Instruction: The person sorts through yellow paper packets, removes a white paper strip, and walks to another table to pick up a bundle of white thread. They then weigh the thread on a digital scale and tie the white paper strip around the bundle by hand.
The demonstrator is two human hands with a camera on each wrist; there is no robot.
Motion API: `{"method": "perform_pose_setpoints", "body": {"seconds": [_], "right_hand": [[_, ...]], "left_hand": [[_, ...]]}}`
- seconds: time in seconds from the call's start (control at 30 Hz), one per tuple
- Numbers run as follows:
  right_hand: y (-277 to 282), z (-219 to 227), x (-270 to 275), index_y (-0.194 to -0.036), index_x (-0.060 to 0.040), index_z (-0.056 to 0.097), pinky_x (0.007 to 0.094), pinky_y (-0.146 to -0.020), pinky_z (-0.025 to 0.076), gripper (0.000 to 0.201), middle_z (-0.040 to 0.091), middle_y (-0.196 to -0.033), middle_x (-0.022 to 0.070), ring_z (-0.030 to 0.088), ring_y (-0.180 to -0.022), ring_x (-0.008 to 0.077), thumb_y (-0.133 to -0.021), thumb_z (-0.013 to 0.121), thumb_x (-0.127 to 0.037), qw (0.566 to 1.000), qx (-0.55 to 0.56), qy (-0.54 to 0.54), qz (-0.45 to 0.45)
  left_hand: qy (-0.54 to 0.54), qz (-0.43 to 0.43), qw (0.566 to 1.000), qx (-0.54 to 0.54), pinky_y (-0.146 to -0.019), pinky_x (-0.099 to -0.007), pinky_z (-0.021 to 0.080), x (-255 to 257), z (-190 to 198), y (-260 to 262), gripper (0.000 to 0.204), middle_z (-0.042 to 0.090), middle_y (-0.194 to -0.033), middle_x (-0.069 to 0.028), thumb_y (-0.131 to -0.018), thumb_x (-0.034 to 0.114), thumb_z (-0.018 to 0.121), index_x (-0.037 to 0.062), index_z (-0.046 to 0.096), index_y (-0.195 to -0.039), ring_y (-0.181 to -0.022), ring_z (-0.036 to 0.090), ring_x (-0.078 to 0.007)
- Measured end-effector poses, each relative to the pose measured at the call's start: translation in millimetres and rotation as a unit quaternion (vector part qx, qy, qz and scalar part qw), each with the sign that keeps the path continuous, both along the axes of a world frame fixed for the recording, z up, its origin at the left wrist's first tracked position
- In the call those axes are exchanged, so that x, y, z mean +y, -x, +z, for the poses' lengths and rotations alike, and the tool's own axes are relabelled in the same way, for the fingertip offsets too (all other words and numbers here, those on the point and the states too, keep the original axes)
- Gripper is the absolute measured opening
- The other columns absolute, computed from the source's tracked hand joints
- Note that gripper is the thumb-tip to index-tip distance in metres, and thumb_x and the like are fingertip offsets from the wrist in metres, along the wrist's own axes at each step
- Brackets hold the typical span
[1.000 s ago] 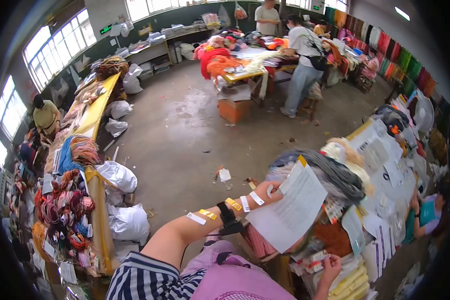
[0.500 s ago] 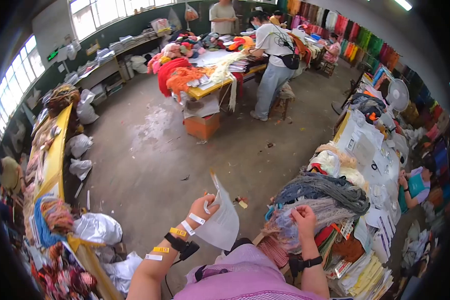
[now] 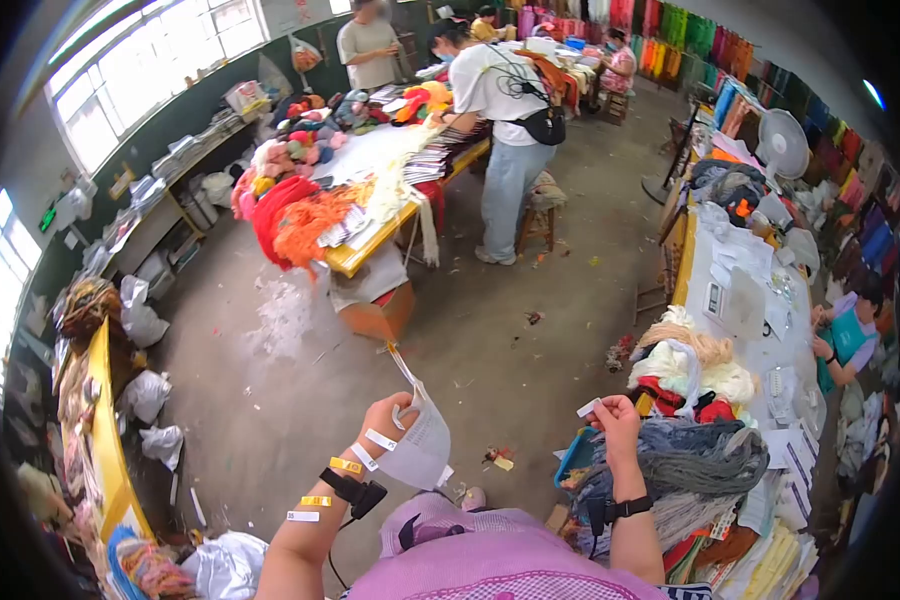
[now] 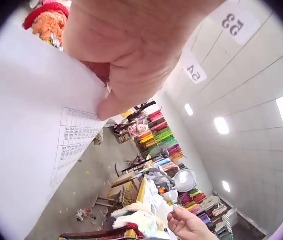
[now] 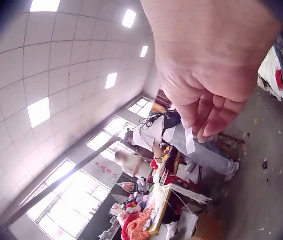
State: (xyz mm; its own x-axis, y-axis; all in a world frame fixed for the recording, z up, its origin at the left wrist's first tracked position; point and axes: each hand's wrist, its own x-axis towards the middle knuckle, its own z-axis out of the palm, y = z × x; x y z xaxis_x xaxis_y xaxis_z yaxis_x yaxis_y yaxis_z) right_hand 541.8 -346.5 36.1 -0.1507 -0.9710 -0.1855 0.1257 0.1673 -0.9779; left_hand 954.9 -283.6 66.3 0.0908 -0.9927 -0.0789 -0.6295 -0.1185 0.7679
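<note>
My left hand [image 3: 388,420] pinches a printed sheet of paper [image 3: 422,452] at its edge, above the floor in front of my lap. In the left wrist view, the sheet [image 4: 26,110] shows a table of numbers by the thumb. White and yellow numbered stickers [image 3: 346,465] line the left forearm. Off to the right, my right hand [image 3: 620,428] holds a small white paper strip [image 3: 590,407] between thumb and fingertips. The right wrist view shows this strip [image 5: 189,141] hanging below the curled fingers. Beneath that hand lie grey yarn skeins [image 3: 690,460].
A long table [image 3: 725,345] on the right bears yarn and papers; a person in teal [image 3: 850,345] sits behind it. Ahead, a yellow-edged table [image 3: 370,245] holds yarn piles, with a standing person [image 3: 510,130] beside it. White bags [image 3: 225,565] sit by the left table.
The view has swung right. My right hand has risen from the lower right pile and now holds the strip up. The sheet in my left hand has swung from lying broad to hanging narrower.
</note>
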Motion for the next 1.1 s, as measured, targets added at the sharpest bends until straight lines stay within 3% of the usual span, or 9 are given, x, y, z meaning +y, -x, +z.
{"method": "perform_pose_setpoints", "body": {"seconds": [0.27,0.37,0.5,0.67,0.83,0.9,1.03,1.1], "right_hand": [[37.4,-29.5,-71.2,-0.095,-0.0034,0.06,0.022,-0.06,0.05,0.005,0.067,-0.081,0.0056,0.063,-0.067,0.0102,-0.093,0.063,-0.006,0.987,0.03,0.013,-0.16],[38.5,-21.2,-91.7,-0.095,-0.0036,0.061,0.0196,-0.061,0.05,0.009,0.068,-0.083,0.0052,0.066,-0.072,0.0097,-0.092,0.067,-0.009,0.96,-0.001,-0.032,-0.278],[41.4,-13.3,-121.2,-0.097,-0.0043,0.061,0.0206,-0.064,0.052,0.01,0.068,-0.089,0.0048,0.067,-0.077,0.0108,-0.092,0.068,-0.01,0.922,-0.07,-0.049,-0.378],[57.5,-28.1,-184.9,-0.096,-0.0056,0.061,0.0233,-0.073,0.051,0.011,0.064,-0.085,0.0007,0.062,-0.081,0.0096,-0.09,0.069,-0.01,0.888,-0.094,-0.039,-0.449],[132.9,-84.8,-281.6,-0.099,-0.0046,0.062,0.0215,-0.073,0.047,0.014,0.063,-0.088,-0.0001,0.059,-0.08,0.0079,-0.089,0.07,-0.01,0.888,-0.067,-0.006,-0.455],[183.4,-108.5,-331.1,-0.101,-0.0034,0.062,0.0239,-0.081,0.047,0.016,0.066,-0.095,0.0029,0.059,-0.087,0.0093,-0.088,0.07,-0.01,0.871,0.017,0.012,-0.491],[274.9,-151.6,-393.0,-0.101,-0.0026,0.062,0.0284,-0.092,0.045,0.017,0.067,-0.112,0.01,0.059,-0.102,0.0136,-0.088,0.07,-0.009,0.837,-0.05,0.057,-0.543],[291.8,-168.7,-404.2,-0.102,-0.0018,0.062,0.0317,-0.101,0.041,0.019,0.062,-0.128,0.0161,0.055,-0.115,0.0181,-0.087,0.071,-0.01,0.817,-0.107,0.039,-0.566]], "left_hand": [[-0.007,-0.196,0.98,-0.023,-0.073,-0.0407,0.052,-215.9,-34.1,2.7,0.02,0.068,-0.086,-0.0184,-0.083,0.017,0.067,0.0047,0.067,-0.099,-0.081,0.066,-0.0362],[-0.018,-0.264,0.964,-0.031,-0.072,-0.0392,0.051,-314.9,-30.0,21.3,0.02,0.066,-0.084,-0.0185,-0.082,0.015,0.067,0.0034,0.066,-0.098,-0.078,0.065,-0.0357],[-0.001,-0.364,0.931,-0.038,-0.068,-0.0389,0.05,-425.9,-26.2,69.0,0.017,0.065,-0.079,-0.0169,-0.081,0.015,0.067,0.0035,0.064,-0.093,-0.075,0.064,-0.0364],[-0.023,-0.437,0.898,-0.034,-0.068,-0.0405,0.051,-522.4,-12.6,153.7,0.017,0.065,-0.08,-0.0191,-0.082,0.016,0.066,0.004,0.065,-0.094,-0.077,0.065,-0.0386],[-0.031,-0.491,0.869,-0.042,-0.068,-0.0412,0.05,-611.3,-28.5,246.3,0.018,0.065,-0.08,-0.0196,-0.083,0.016,0.066,0.0033,0.065,-0.095,-0.077,0.064,-0.0398],[-0.046,-0.506,0.859,-0.064,-0.068,-0.0416,0.05,-647.6,-37.7,289.9,0.019,0.065,-0.081,-0.0199,-0.083,0.016,0.066,0.0032,0.065,-0.096,-0.078,0.064,-0.0402],[-0.041,-0.544,0.833,-0.094,-0.066,-0.0427,0.049,-698.9,-51.8,363.3,0.019,0.064,-0.079,-0.0202,-0.083,0.018,0.068,0.0035,0.063,-0.094,-0.078,0.063,-0.042],[-0.051,-0.558,0.822,-0.101,-0.065,-0.0432,0.048,-719.0,-53.8,389.5,0.018,0.064,-0.079,-0.0204,-0.083,0.018,0.067,0.0039,0.062,-0.092,-0.078,0.063,-0.0424]]}}
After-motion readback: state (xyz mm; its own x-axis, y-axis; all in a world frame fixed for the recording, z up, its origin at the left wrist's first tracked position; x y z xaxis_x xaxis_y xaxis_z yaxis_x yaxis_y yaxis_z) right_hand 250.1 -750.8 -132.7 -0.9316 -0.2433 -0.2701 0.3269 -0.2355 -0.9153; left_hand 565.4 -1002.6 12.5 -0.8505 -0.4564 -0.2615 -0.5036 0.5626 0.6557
